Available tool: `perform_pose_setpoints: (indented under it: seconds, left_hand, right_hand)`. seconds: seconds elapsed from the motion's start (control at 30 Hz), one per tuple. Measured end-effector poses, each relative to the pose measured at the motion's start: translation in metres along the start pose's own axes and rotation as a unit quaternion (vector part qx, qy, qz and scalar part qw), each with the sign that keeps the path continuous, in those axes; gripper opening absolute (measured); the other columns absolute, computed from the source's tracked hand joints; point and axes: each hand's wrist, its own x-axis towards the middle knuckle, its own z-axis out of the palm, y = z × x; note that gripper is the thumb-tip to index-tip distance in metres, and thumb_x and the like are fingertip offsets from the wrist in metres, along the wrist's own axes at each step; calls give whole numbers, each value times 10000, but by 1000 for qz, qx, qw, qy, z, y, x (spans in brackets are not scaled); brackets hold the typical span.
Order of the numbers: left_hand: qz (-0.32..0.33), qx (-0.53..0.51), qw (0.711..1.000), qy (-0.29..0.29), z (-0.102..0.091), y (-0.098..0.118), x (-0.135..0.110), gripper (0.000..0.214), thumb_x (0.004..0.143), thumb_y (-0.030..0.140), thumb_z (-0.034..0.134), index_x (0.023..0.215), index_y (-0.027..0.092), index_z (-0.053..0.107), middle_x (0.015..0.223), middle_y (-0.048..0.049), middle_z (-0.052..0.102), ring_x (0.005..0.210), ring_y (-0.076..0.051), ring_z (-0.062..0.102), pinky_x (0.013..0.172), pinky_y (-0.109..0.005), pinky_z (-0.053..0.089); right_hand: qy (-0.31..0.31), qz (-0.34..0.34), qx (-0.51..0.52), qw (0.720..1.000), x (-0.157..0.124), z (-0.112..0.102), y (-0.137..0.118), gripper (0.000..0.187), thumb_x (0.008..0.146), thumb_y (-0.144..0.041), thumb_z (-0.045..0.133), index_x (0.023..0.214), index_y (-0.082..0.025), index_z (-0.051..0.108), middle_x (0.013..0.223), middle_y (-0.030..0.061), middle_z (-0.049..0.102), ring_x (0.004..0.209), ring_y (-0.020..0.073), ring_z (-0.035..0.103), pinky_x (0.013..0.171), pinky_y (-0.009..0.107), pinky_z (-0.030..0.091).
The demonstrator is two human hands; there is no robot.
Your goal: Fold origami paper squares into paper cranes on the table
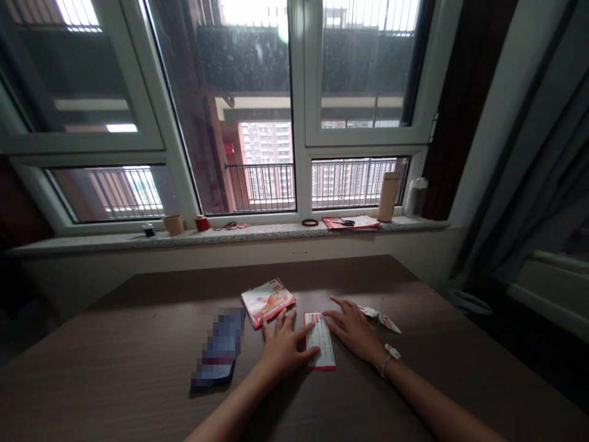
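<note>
- On the granite windowsill, at the left: a small dark bottle, a tan paper cup and a red thread spool.
- Below them, on the brown wooden table, lies a phone-shaped object, its surface pixelated.
- Next, a stack of red-and-white printed leaflets lies flat, slightly askew.
- The left hand is spread palm down and grasps nothing; its thumb and index finger lie over the printed slip, its other fingertips reaching the near edge of the leaflets.
- The red-edged white printed slip lies flat on the table between the hands.
- The right hand, also loosely spread and unclenched, has fingertips at the slip's right edge; whether they touch it, I cannot tell. A bracelet with a red-and-white tag circles its wrist.
- Just beyond that hand lies a creased paper strip.
- Above, on the sill: a dark ring, scissors on printed sheets, a tan thermos and a white bottle.
</note>
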Motion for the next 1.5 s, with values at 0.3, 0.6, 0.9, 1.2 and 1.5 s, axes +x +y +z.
perform_pose_setpoints:
  seconds: [0.3,0.6,0.9,1.2,1.5]
  left_hand:
    - [-12,1,1000,-9,0,1,1,624,737,731,498,1316,504,436,1554,-46,241,1429,-381,107,1019,-726,-82]
    - [-8,3,1000,-2,0,1,0,620,736,730,496,1313,510,437,1551,-29,252,1422,-396,120,1015,-741,-55]
    - [-16,9,1000,-8,-1,3,0,620,741,730,491,1318,508,432,1554,-30,243,1424,-392,117,1028,-710,-95]
    - [-3,-2,1000,12,2,1,0,606,746,727,488,1307,502,453,1543,-47,272,1422,-386,133,1028,-716,-84]
    - [10,13,999,47,2,2,-2,573,765,680,521,1264,400,549,1522,-67,311,1407,-362,181,1054,-689,-94]
  right_hand:
    - [0,20,22,1000,4,-3,-3,272,836,-389,585,1083,-342,687,1409,18,437,1311,266,328,1099,453,268]
    - [-78,2,53,996,2,-7,6,480,759,-426,656,1228,-337,601,1491,18,341,1370,271,262,1133,444,217]
    - [-152,-15,58,987,-10,-17,6,777,630,-544,728,1338,-331,486,1540,46,254,1416,298,176,1154,473,140]
    - [-185,-12,45,982,-13,-21,4,977,545,-599,760,1404,-318,388,1557,79,204,1433,320,123,1158,492,97]
    - [-159,-79,84,981,-16,-25,-3,616,715,-592,658,1276,-367,542,1444,17,426,1397,306,222,1143,562,60]
